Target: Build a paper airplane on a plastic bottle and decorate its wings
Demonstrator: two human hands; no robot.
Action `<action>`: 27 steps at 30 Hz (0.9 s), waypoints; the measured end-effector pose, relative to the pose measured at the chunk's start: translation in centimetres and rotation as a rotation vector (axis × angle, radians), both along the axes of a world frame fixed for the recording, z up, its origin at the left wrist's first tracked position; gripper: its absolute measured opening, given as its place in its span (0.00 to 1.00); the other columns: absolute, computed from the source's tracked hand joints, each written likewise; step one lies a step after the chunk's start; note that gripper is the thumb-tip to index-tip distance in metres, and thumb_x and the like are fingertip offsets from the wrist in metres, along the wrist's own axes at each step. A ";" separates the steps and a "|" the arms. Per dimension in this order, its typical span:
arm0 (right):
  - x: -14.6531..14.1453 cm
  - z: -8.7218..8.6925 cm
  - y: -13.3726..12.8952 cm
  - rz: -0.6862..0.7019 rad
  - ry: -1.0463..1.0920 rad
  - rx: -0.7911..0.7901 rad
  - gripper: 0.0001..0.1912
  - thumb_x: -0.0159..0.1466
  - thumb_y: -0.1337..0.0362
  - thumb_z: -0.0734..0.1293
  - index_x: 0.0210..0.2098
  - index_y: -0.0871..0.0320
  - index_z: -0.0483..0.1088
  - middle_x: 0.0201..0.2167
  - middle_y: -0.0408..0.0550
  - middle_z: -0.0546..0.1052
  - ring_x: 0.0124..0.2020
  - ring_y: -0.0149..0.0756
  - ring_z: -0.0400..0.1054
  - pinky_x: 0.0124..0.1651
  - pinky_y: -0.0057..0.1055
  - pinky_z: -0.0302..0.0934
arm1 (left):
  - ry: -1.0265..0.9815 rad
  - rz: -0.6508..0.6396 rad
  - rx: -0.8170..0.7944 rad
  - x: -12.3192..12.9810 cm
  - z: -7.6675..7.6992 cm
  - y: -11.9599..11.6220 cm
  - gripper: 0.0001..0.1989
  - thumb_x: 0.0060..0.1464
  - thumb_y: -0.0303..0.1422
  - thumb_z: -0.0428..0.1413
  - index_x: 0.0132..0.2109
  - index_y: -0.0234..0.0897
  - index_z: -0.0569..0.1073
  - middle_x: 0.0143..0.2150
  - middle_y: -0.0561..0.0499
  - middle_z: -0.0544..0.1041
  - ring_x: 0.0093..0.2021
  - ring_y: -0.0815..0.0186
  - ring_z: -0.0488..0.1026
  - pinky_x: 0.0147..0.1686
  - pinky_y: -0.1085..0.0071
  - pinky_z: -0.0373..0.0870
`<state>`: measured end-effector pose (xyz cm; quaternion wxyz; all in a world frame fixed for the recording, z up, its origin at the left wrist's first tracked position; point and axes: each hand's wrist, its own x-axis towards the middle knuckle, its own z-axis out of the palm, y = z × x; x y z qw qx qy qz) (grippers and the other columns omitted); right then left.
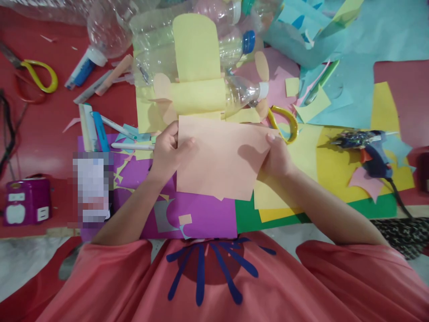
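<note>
Peach paper, matte and plain, makes up the sheet (217,165) stretched between the two hands, a rough four-sided piece whose right edge slants inward toward the bottom and whose lower edge is uneven, with a small pointed bit sticking down. A soft shadow falls across it beside the right hand. The left hand (170,150) pinches its left edge, thumb flat on top and fingers curled behind; the right hand (278,154) grips the upper right corner, thumb on the face, its fingers mostly hidden underneath. Just beyond the right hand sit yellow scissor handles (291,124); well out to its right lies a glue gun (377,161). A white pen (132,146) points toward the left hand, and purple paper (208,219) spreads on the near side of it.
</note>
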<state>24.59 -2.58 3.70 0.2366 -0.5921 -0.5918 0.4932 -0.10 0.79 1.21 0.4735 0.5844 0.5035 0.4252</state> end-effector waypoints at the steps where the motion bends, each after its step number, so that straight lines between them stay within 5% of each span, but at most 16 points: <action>1: 0.0 0.2 0.1 -0.014 0.043 -0.010 0.35 0.68 0.54 0.36 0.58 0.58 0.63 0.42 0.57 0.79 0.39 0.45 0.74 0.39 0.41 0.65 | -0.013 -0.001 -0.012 0.0 0.0 0.1 0.12 0.50 0.39 0.62 0.40 0.39 0.74 0.29 0.54 0.76 0.25 0.68 0.73 0.23 0.73 0.72; 5: 0.3 0.1 0.9 -0.157 0.385 -0.063 0.40 0.61 0.36 0.38 0.35 0.55 0.69 0.26 0.52 0.74 0.28 0.43 0.69 0.33 0.41 0.63 | -0.105 0.015 -0.098 0.0 0.5 0.3 0.13 0.46 0.39 0.64 0.38 0.37 0.74 0.30 0.54 0.78 0.27 0.68 0.75 0.26 0.74 0.73; 8: 0.6 -0.2 1.3 -0.118 0.641 -0.273 0.38 0.50 0.24 0.53 0.21 0.54 0.64 0.16 0.45 0.66 0.21 0.36 0.64 0.28 0.36 0.62 | -0.103 -0.054 -0.209 0.3 1.2 0.1 0.15 0.45 0.41 0.65 0.36 0.35 0.75 0.31 0.53 0.78 0.28 0.69 0.74 0.25 0.76 0.70; 11: 0.5 -0.1 1.2 0.010 0.719 -0.443 0.34 0.43 0.30 0.70 0.25 0.57 0.72 0.21 0.45 0.74 0.24 0.35 0.69 0.28 0.31 0.64 | -0.032 -0.257 -0.339 0.9 1.9 -0.4 0.18 0.44 0.45 0.65 0.32 0.33 0.75 0.26 0.54 0.75 0.24 0.72 0.69 0.21 0.78 0.63; 15: -0.2 0.3 0.6 0.124 0.659 -0.484 0.20 0.50 0.52 0.77 0.35 0.58 0.75 0.28 0.43 0.77 0.26 0.30 0.71 0.26 0.26 0.63 | 0.029 -0.438 -0.398 1.5 2.3 -0.7 0.23 0.44 0.51 0.63 0.30 0.33 0.74 0.24 0.56 0.70 0.23 0.73 0.66 0.20 0.79 0.60; 18: -0.7 0.1 0.1 0.063 0.573 -0.308 0.10 0.55 0.59 0.74 0.31 0.57 0.72 0.25 0.41 0.74 0.24 0.27 0.67 0.23 0.24 0.58 | 0.068 -0.423 -0.361 1.4 2.3 -0.4 0.24 0.44 0.54 0.63 0.27 0.34 0.71 0.23 0.56 0.69 0.23 0.73 0.66 0.21 0.78 0.61; 23: 0.0 -1.3 0.2 -0.282 0.409 0.309 0.10 0.62 0.56 0.68 0.30 0.53 0.66 0.21 0.38 0.66 0.20 0.24 0.59 0.23 0.26 0.55 | 0.073 -0.179 -0.106 0.3 1.2 0.6 0.20 0.44 0.48 0.66 0.28 0.36 0.73 0.23 0.57 0.70 0.23 0.73 0.67 0.22 0.78 0.64; 27: 0.8 -2.3 0.7 -0.260 0.392 0.287 0.15 0.59 0.49 0.68 0.29 0.52 0.66 0.24 0.42 0.70 0.26 0.30 0.66 0.29 0.32 0.61 | -0.088 0.095 0.021 -0.2 0.1 0.9 0.18 0.43 0.47 0.67 0.31 0.38 0.74 0.27 0.56 0.75 0.26 0.72 0.72 0.26 0.76 0.70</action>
